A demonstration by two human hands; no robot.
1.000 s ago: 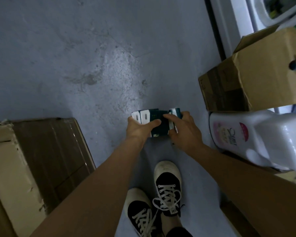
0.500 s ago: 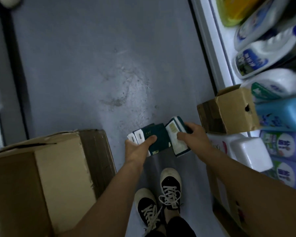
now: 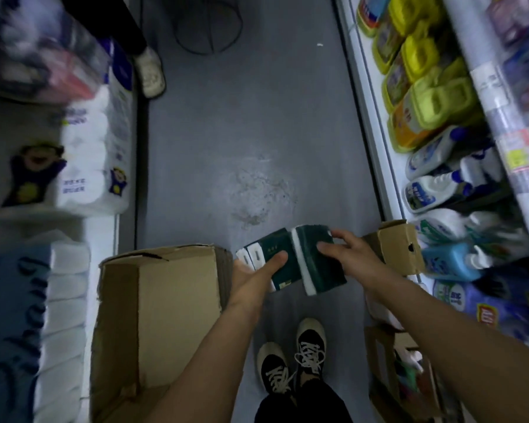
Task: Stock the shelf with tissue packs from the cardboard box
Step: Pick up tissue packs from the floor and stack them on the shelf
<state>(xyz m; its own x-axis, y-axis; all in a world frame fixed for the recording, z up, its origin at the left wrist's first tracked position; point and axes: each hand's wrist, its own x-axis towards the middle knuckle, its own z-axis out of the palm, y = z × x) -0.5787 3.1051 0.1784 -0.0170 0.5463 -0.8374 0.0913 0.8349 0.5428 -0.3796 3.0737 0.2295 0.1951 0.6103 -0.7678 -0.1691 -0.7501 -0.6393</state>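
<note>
Two green packs (image 3: 290, 261), lifted since floor level, now above the box (image 3: 165, 288); left hand (image 3: 254, 276) and right hand (image 3: 347, 251) fingers clasping both; shelving next.

The right hand (image 3: 348, 254) has peeled one tissue pack (image 3: 318, 261) away from the stack (image 3: 275, 264) in the left hand (image 3: 254, 276), tilting it open beside it.
</note>
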